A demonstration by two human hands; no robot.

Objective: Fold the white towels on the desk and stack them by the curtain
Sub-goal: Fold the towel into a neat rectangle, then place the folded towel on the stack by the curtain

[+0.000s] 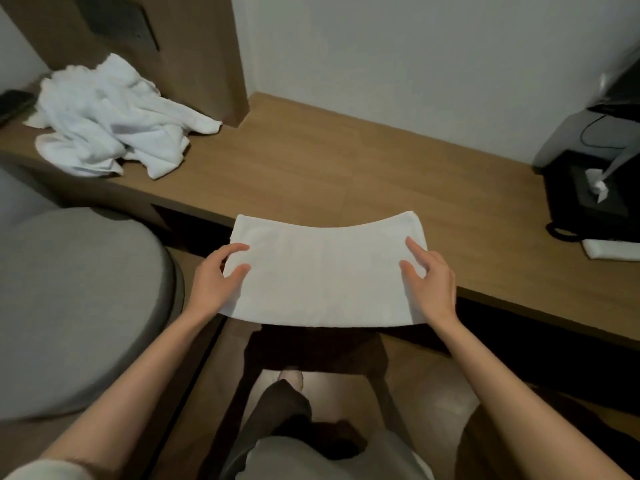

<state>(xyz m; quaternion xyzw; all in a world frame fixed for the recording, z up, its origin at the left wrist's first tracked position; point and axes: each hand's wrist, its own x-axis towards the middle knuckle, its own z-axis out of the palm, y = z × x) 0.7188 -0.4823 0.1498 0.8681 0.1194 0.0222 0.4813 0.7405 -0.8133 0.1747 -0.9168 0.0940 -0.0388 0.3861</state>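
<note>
Head view showed the left hand [211, 282] and the right hand [433, 285] holding a folded white towel [322, 271] by its two short sides, thumbs and forefingers lying on top. The towel was flat, its far part over the wooden worktop [311, 161], its near part past the front edge. A heap of crumpled white towels [107, 123] lay far left. Another folded towel [609, 249] lay far right, just beside a black tissue box [585, 206].

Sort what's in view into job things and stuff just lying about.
Job: flat towel held by left hand and right hand; crumpled towel heap; folded towel at right; desk.
Lying about: tissue box; grey chair.
</note>
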